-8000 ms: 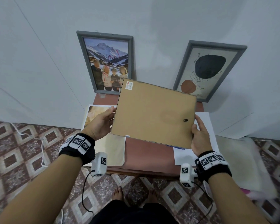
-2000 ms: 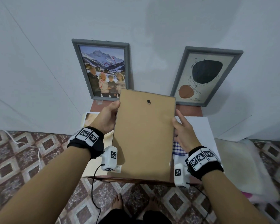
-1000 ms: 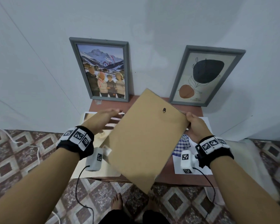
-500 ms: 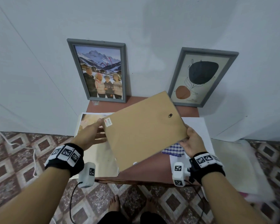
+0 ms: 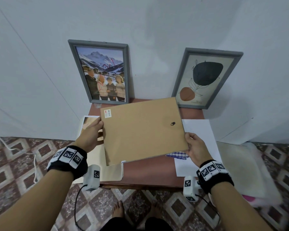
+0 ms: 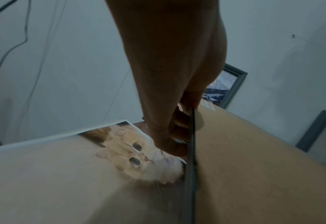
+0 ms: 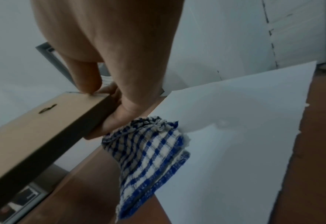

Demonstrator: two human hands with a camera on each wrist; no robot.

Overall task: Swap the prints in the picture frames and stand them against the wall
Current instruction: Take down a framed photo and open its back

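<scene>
Against the wall two frames (image 5: 101,72) already stand; above the desk (image 5: 150,170) my left hand (image 5: 90,135) and right hand (image 5: 194,146) grip the third frame (image 5: 143,130) back-up, so I should turn it slowly, level.

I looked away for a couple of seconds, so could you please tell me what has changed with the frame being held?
The frame, back side up, turned from upright to lying sideways; the left hand re-gripped it after letting go. The right hand kept hold.

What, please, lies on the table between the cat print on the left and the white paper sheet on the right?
In the head view, bare red-brown tabletop and a blue-checked cloth at the sheet's edge; the held brown-backed frame hides the rest.
</scene>
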